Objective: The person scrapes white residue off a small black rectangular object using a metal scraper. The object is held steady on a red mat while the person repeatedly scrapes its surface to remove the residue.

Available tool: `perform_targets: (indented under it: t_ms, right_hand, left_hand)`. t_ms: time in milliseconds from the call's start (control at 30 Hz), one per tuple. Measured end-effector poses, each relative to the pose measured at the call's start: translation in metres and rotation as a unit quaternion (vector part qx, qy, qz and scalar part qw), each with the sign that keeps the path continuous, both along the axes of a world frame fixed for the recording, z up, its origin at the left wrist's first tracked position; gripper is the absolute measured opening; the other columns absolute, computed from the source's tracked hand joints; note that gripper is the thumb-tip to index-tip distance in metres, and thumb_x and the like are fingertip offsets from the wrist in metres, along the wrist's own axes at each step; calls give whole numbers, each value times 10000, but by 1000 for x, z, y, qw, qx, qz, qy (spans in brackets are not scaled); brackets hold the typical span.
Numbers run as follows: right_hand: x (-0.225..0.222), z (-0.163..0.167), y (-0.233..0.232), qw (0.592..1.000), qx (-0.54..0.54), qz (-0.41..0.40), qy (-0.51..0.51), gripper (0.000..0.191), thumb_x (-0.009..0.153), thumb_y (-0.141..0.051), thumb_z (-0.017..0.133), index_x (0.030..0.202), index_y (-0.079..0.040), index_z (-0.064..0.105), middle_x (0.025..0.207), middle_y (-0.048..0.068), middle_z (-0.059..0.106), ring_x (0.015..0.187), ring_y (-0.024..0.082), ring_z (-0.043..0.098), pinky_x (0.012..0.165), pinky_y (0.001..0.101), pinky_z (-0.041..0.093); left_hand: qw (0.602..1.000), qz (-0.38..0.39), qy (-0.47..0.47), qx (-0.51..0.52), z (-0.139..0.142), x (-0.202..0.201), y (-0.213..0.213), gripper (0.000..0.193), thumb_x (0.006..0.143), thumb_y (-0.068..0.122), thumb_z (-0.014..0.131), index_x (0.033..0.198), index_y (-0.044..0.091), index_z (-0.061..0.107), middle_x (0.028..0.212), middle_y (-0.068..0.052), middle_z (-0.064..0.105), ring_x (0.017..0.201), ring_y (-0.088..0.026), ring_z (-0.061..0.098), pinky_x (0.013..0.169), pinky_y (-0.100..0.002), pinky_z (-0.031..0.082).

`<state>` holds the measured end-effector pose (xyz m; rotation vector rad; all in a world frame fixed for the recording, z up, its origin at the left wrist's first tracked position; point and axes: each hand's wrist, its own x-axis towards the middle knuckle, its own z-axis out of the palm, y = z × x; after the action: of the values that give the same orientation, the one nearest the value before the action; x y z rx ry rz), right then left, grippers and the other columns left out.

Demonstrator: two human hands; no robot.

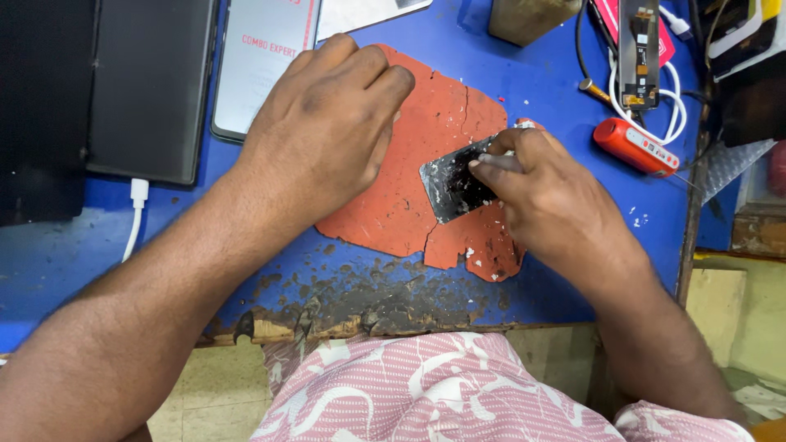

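- One dark, scraped phone panel (452,187) lay tilted on one cracked orange-red mat (426,155), near the mat's right edge.
- One blue counter (524,98) carried the mat; its paint was worn to bare wood along the near edge.
- Right hand (550,195): knuckles up, fingers curled and pinched on a thin grey tool (501,162) held against the panel's right end. The tool's tip could not be made out.
- Left hand (323,123): fingers curled under into a loose fist, resting on the mat's upper left part, just beside the panel but not touching it. Whether it held anything could not be told.
- Both forearms came in from the near edge, angling toward the mat.
- White flecks (483,260) lay scattered on the mat's lower right corner.
- One red cylindrical device (635,146) lay right of the mat, apart from it.
- One white cable (673,102) looped behind that device.
- One narrow circuit strip (639,53) lay at the far right.
- One phone with a pale screen (266,57) lay upper left, beside one dark flat slab (151,86).
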<state>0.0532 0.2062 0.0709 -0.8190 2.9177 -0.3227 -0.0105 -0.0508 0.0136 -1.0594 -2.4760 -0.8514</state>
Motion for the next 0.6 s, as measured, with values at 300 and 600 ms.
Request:
perform_targets:
  t_ms: [300,600]
  right_hand:
    - [2,-17,1,999,-20,15,31,370,813,79,693,1169,-14,738,1137,144,662,1064,346,649,892,414,551]
    - [-4,-17,2,998,-15,-49,27,206,992,-4,720,1194,-46,724,1240,138,687,1082,336,698,929,402,573]
  left_hand:
    - [1000,-1,22,21,-6,2,-4,145,884,3,660,1027,26,649,1038,-89,595,1033,-283,566,930,-423,479]
    - [999,2,40,27,-14,3,-8,138,844,-13,672,974,18,635,1008,-101,608,1085,-291,584,956,-426,483]
